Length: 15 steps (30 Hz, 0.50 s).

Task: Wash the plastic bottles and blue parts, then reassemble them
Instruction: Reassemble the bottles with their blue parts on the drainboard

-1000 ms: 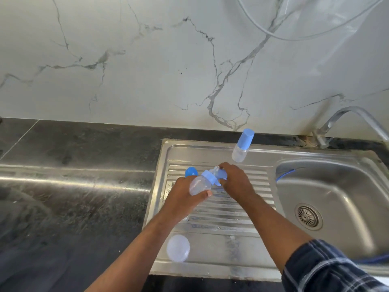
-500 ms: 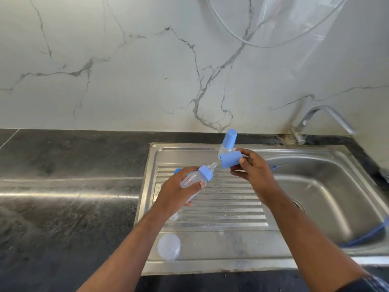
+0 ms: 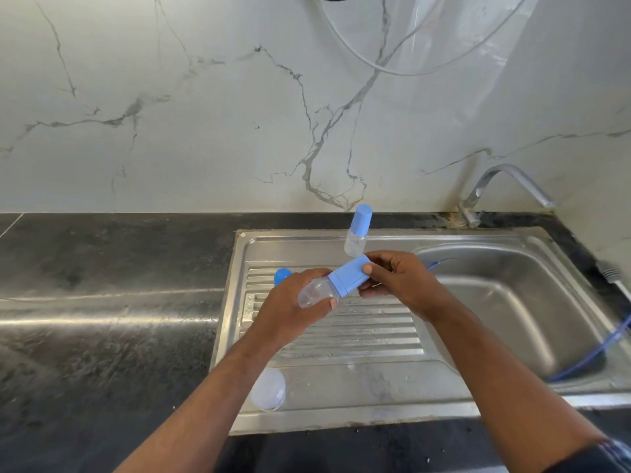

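While left hand (image 3: pixel 290 312) grips bottle (image 3: pixel 311 296) | right hand (image 3: pixel 406 285) pinches blue cap (image 3: pixel 349 277)

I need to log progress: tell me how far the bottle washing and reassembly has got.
Done, it seems: one small clear plastic bottle with blue cap stands assembled at the back of the steel drainboard. In hand: the left hand grips a second clear bottle; the right hand pinches a blue boxy cap on its neck. Remaining: a round blue part and a translucent round piece lie loose.
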Available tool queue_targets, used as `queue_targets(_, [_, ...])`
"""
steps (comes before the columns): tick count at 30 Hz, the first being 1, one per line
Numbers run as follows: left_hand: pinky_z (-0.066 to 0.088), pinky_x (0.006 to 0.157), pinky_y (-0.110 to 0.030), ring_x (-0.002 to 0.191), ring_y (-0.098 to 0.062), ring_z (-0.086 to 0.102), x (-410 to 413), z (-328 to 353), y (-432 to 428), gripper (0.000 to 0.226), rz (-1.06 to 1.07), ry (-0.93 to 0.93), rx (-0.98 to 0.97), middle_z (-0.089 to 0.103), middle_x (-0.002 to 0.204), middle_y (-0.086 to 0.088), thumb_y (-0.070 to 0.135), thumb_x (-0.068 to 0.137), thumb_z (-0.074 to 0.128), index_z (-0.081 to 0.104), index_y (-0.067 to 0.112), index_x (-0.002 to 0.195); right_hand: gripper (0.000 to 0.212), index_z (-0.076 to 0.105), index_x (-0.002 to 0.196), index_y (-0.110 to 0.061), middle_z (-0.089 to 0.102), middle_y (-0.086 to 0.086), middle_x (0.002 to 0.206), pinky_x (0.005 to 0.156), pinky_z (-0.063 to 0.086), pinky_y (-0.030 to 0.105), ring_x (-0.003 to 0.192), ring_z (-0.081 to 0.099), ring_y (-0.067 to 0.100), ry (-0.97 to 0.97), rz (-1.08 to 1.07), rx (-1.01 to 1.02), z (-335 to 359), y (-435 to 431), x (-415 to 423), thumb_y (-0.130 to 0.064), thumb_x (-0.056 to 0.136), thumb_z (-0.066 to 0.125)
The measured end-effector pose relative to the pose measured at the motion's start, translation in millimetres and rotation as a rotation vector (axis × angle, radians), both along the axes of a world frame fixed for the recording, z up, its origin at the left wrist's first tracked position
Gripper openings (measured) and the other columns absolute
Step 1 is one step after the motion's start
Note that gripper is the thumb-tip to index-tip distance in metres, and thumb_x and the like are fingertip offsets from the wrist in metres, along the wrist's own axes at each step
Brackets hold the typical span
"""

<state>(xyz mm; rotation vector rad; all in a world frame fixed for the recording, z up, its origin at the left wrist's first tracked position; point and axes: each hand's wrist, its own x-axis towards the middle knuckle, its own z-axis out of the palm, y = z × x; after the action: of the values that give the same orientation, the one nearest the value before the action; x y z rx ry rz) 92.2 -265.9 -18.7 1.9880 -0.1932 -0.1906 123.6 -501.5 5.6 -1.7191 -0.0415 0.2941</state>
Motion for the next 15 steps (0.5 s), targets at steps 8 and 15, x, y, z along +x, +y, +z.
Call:
queue_targets(8, [0.052, 0.071, -0.019, 0.098, 0.000, 0.062, 4, -6, -8, 0.048, 0.029, 0.006, -0.155, 0.061, 0.113, 0.022, 0.049, 0.085, 0.075, 0.053, 0.040, 0.127, 0.030, 0.067, 0.115, -0.009, 0.070, 0.015, 0.092, 0.062, 0.057, 0.039, 0.074, 0.066, 0.026, 0.033, -0.088, 0.121, 12, 15, -2, -0.034, 0.098, 0.062])
queue_targets(15, [0.040, 0.075, 0.001, 0.100, 0.020, 0.051, 23, -15, 0, 0.048, -0.013, 0.067, 0.007, 0.053, 0.119, 0.023, 0.034, 0.093, 0.071, 0.041, 0.043, 0.130, 0.033, 0.069, 0.115, -0.010, 0.073, 0.014, 0.104, 0.074, 0.062, 0.039, 0.083, 0.071, 0.024, 0.045, -0.010, 0.003, -6, 36, 21, -0.027, 0.089, 0.078])
